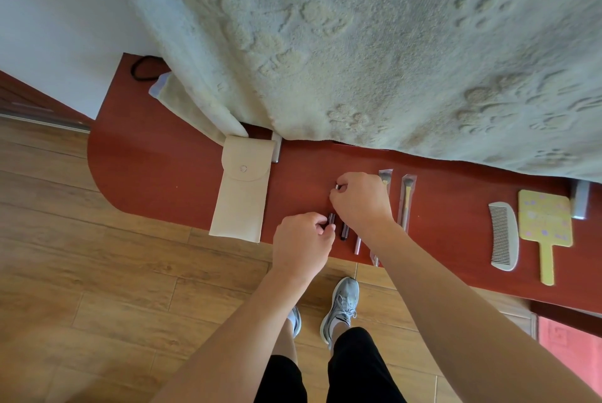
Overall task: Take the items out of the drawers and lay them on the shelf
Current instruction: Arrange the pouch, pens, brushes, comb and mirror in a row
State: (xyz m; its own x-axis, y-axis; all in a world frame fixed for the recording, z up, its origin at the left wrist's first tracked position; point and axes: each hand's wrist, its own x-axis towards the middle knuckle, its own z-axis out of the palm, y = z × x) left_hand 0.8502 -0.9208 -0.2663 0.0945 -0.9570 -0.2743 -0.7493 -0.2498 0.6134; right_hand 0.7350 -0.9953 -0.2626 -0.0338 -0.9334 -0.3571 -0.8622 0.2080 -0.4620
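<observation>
On the red-brown shelf my left hand pinches the near end of a thin dark pencil-like stick. My right hand pinches its far, silver-tipped end. Beside it lie another dark stick and a slim silver handle, both partly under my right wrist. Two makeup brushes in clear sleeves lie to the right, one brush mostly hidden by my right hand, the other brush in full view. A beige snap pouch lies to the left.
A white comb and a yellow hand mirror lie at the shelf's right end. A thick pale blanket overhangs the shelf's far edge. A black hair tie sits far left. Wooden floor and my grey shoes are below.
</observation>
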